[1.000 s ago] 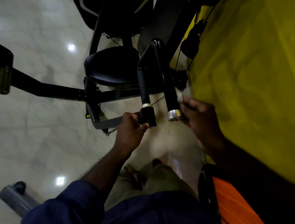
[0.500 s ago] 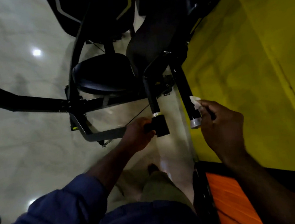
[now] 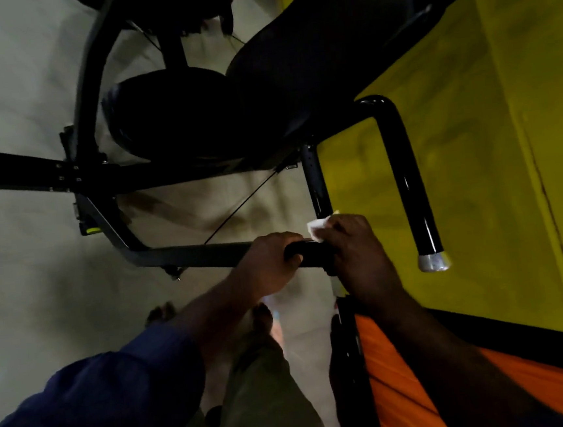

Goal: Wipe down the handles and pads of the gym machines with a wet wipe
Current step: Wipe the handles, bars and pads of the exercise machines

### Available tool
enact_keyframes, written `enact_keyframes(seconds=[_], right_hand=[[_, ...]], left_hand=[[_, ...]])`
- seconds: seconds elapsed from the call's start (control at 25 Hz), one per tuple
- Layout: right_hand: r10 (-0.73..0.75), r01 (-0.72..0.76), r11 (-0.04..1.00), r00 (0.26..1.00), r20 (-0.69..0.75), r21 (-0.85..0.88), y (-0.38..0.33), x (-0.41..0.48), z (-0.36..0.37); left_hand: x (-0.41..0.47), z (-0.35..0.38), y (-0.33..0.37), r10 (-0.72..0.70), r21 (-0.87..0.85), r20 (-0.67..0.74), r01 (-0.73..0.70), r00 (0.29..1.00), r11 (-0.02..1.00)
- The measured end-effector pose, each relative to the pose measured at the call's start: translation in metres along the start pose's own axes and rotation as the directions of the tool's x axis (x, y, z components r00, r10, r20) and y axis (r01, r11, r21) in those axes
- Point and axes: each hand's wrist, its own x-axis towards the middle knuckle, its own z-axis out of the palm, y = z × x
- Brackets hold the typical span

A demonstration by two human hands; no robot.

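Pale glossy floor (image 3: 21, 253) spreads under a black gym machine (image 3: 14, 168), with a yellow wall (image 3: 488, 144) close on the right. From where I stand, the seat pad (image 3: 169, 114) is a dark mass beyond the grey frame bar (image 3: 188, 253). A long handle (image 3: 406, 182) with a silver cap runs away from the person, just right of the right hand (image 3: 362, 257), which is the nearer one to it. A short black grip (image 3: 305, 252) lies crosswise between both hands. The left hand (image 3: 269, 265) is curled round its left end. The right hand wraps its right end and pinches the wet wipe (image 3: 318, 226) at its top, by the upright post (image 3: 317, 189). In this dim light the wipe seems to touch the post, though I can't be sure.
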Motion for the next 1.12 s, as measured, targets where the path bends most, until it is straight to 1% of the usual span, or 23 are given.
enact_keyframes(seconds=[0.04,0.08,0.12,0.2,0.24,0.28,0.32,0.36,0.4,0.44,0.52,0.56,0.6,0.68,0.76,0.8,0.84,0.92,1.0,1.04,1.08,1.12], right_hand=[[-0.034,0.035,0.999,0.999,0.02,-0.03,0.001,0.001,-0.003],[-0.056,0.057,0.998,0.997,0.05,-0.021,0.004,0.013,-0.004],[-0.058,0.059,0.998,0.998,0.021,-0.032,0.006,0.034,-0.008],[-0.04,0.033,0.998,0.99,-0.132,-0.058,0.003,0.093,-0.014],[0.006,-0.019,0.998,0.976,-0.217,-0.054,-0.001,0.117,-0.014],[0.07,-0.074,0.997,0.959,-0.275,-0.006,-0.009,0.13,-0.011],[0.098,-0.098,0.995,0.931,-0.353,0.02,-0.014,0.132,-0.005],[0.105,-0.111,0.994,0.914,-0.393,0.007,-0.017,0.12,0.0],[0.131,-0.14,0.99,0.918,-0.374,0.004,-0.018,0.098,0.004],[0.12,-0.138,0.99,0.935,-0.334,-0.031,-0.017,0.07,0.009],[0.081,-0.11,0.986,0.973,-0.215,-0.127,-0.015,0.017,0.012],[0.054,-0.08,0.984,0.985,-0.164,-0.159,-0.011,0.009,0.012],[0.051,-0.076,0.986,0.985,-0.167,-0.145,-0.011,0.018,0.01],[0.095,-0.124,0.989,0.955,-0.28,-0.086,-0.015,0.07,0.008],[0.088,-0.131,0.989,0.898,-0.432,-0.072,-0.019,0.126,0.008],[0.117,-0.143,0.99,0.872,-0.475,-0.019,-0.02,0.139,0.009],[0.156,-0.165,0.986,0.859,-0.487,0.025,-0.02,0.135,0.012],[0.209,-0.171,0.978,0.843,-0.495,0.122,-0.018,0.085,0.014],[0.284,-0.188,0.95,0.856,-0.432,0.251,-0.023,0.023,0.011],[0.328,-0.217,0.93,0.853,-0.406,0.296,-0.026,0.005,0.009],[0.385,-0.264,0.905,0.84,-0.382,0.332,-0.029,0.001,0.007],[0.466,-0.337,0.863,0.817,-0.339,0.376,-0.027,0.012,0.006]], left_hand=[[0.003,-0.001,-0.003,0.007,-0.01,0.002,-0.007,1.0,1.0],[0.007,-0.003,-0.006,0.009,-0.021,0.011,-0.009,1.0,1.0],[0.011,-0.003,-0.01,0.011,-0.029,0.024,-0.01,1.0,1.0],[0.017,-0.005,-0.018,0.012,-0.044,0.046,-0.01,0.999,0.999],[0.018,-0.006,-0.022,0.007,-0.054,0.052,-0.004,0.999,0.999],[0.019,-0.007,-0.024,0.005,-0.062,0.053,-0.002,0.999,0.998],[0.019,-0.009,-0.026,0.011,-0.065,0.056,-0.007,0.998,0.998],[0.019,-0.011,-0.025,0.022,-0.068,0.059,-0.018,0.998,0.998],[0.018,-0.013,-0.024,0.031,-0.074,0.061,-0.026,0.998,0.997],[0.017,-0.016,-0.023,0.036,-0.076,0.071,-0.03,0.997,0.997],[0.016,-0.019,-0.02,0.05,-0.061,0.098,-0.044,0.994,0.997],[0.014,-0.02,-0.02,0.05,-0.063,0.112,-0.043,0.992,0.997],[0.013,-0.02,-0.021,0.047,-0.077,0.126,-0.037,0.991,0.996],[0.013,-0.02,-0.022,0.039,-0.099,0.154,-0.024,0.987,0.995],[0.014,-0.017,-0.027,0.027,-0.092,0.153,-0.012,0.988,0.996],[0.014,-0.016,-0.03,0.02,-0.086,0.149,-0.007,0.989,0.996],[0.014,-0.016,-0.03,0.014,-0.081,0.151,-0.002,0.988,0.997],[0.017,-0.017,-0.027,0.02,-0.058,0.147,-0.012,0.989,0.998],[0.02,-0.018,-0.026,0.02,-0.041,0.152,-0.014,0.988,0.999],[0.022,-0.018,-0.025,0.001,-0.063,0.147,0.008,0.989,0.998],[0.023,-0.017,-0.025,-0.041,-0.135,0.131,0.059,0.991,0.989],[0.024,-0.015,-0.024,-0.092,-0.256,0.102,0.115,0.991,0.96]])
